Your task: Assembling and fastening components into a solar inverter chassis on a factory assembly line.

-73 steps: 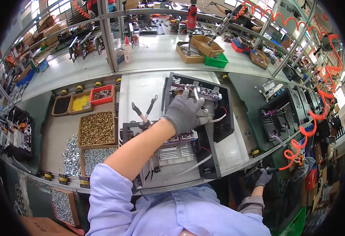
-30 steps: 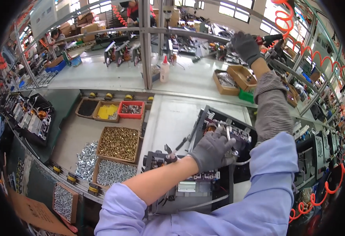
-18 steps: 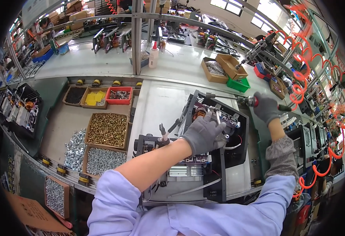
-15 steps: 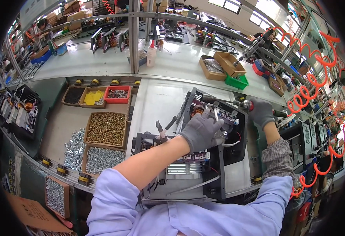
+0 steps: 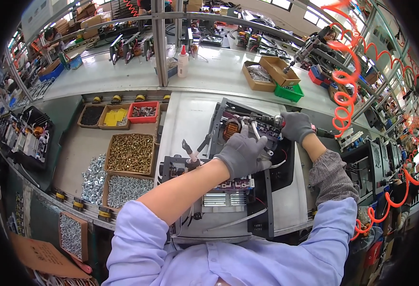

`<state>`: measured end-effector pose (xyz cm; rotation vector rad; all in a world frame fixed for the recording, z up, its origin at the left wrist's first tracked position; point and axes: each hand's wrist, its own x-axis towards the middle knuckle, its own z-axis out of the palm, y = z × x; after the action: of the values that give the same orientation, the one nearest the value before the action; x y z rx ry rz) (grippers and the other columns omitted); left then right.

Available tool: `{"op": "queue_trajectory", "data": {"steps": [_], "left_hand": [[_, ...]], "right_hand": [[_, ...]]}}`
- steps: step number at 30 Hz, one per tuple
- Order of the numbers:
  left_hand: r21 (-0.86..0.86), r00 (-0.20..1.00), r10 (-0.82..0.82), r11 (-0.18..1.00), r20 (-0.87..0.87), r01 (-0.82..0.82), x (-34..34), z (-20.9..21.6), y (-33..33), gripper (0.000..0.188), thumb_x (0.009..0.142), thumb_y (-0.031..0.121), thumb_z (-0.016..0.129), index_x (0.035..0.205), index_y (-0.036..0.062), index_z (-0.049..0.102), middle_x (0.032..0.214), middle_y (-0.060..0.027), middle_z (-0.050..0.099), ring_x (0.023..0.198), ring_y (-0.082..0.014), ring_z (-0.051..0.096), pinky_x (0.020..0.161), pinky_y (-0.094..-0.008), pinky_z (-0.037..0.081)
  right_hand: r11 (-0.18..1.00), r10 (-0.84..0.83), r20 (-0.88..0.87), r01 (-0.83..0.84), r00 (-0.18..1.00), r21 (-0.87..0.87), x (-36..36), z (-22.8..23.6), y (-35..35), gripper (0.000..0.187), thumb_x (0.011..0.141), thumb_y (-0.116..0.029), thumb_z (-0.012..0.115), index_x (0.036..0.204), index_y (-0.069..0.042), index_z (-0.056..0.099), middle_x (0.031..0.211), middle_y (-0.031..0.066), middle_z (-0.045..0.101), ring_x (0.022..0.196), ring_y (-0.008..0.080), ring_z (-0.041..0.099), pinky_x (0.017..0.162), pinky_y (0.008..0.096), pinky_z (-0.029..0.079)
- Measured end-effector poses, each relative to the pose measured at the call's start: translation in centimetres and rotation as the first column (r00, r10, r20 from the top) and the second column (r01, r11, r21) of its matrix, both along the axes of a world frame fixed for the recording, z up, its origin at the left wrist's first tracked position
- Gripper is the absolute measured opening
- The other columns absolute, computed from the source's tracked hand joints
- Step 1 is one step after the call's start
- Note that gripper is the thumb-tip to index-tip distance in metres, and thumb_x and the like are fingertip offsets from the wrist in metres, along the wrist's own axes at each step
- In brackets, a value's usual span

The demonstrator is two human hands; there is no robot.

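Grey-gloved left hand (image 5: 240, 153) flat, fingers spread, pressing on open black electronics chassis (image 5: 247, 186) at worktop (image 5: 190, 114) centre. Right hand (image 5: 296, 126) closed around power screwdriver (image 5: 271, 120), tip at chassis far edge. Screw trays (image 5: 130, 153) left of chassis.

Two gloved hands (image 5: 242, 153), five screw trays (image 5: 130, 153), one white bottle (image 5: 183, 62).
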<state>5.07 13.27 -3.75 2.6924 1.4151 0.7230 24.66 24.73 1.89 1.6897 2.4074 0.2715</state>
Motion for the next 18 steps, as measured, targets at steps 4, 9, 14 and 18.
{"op": "queue_trajectory", "data": {"steps": [4, 9, 14, 18], "left_hand": [[0.121, 0.996, 0.081, 0.99, -0.04, -0.076, 0.3, 0.3, -0.4, 0.063, 0.081, 0.053, 0.061, 0.121, 0.0045, 0.058, 0.084, -0.0156, 0.064, 0.098, -0.0387, 0.062, 0.089, -0.0467, 0.047], [0.476, 0.999, 0.032, 0.879, -0.02, -0.019, -1.2, 3.0, -2.7, 0.052, 0.082, 0.044, 0.063, 0.117, 0.0066, 0.057, 0.104, -0.0114, 0.061, 0.107, -0.0297, 0.058, 0.085, -0.0408, 0.047], [0.576, 0.758, -0.026, 0.666, 0.652, -0.473, -8.5, 10.2, -8.0, 0.048, 0.085, 0.033, 0.063, 0.122, 0.0055, 0.05, 0.104, -0.0102, 0.057, 0.102, -0.0247, 0.054, 0.086, -0.0336, 0.042], [-0.377, 0.309, 0.311, 0.908, 0.899, 0.182, -13.2, 7.1, -7.8, 0.037, 0.089, 0.035, 0.057, 0.105, 0.0025, 0.059, 0.094, -0.0053, 0.058, 0.083, -0.0152, 0.052, 0.083, -0.0287, 0.042]], "right_hand": [[0.987, 0.086, -0.056, -0.077, 0.995, 0.142, 0.5, -0.7, 0.3, 0.025, 0.073, -0.02, 0.064, 0.096, -0.013, 0.065, 0.091, 0.0157, 0.066, 0.089, 0.0328, 0.066, 0.076, 0.0434, 0.051], [0.934, 0.158, -0.125, -0.107, 0.98, 0.341, 0.3, 0.9, -1.8, 0.021, 0.074, -0.016, 0.063, 0.095, -0.014, 0.064, 0.089, 0.013, 0.063, 0.085, 0.0326, 0.064, 0.073, 0.0441, 0.051], [0.898, 0.108, -0.238, 0.008, 0.965, 0.44, 2.6, 4.8, -6.4, 0.023, 0.071, -0.016, 0.066, 0.094, -0.014, 0.062, 0.089, 0.0127, 0.063, 0.085, 0.0347, 0.063, 0.071, 0.0459, 0.049], [0.91, 0.155, -0.235, -0.046, 0.96, 0.412, 1.4, 6.1, -9.7, 0.023, 0.071, -0.016, 0.066, 0.094, -0.013, 0.061, 0.088, 0.0117, 0.063, 0.083, 0.0357, 0.062, 0.07, 0.0452, 0.049]]}}
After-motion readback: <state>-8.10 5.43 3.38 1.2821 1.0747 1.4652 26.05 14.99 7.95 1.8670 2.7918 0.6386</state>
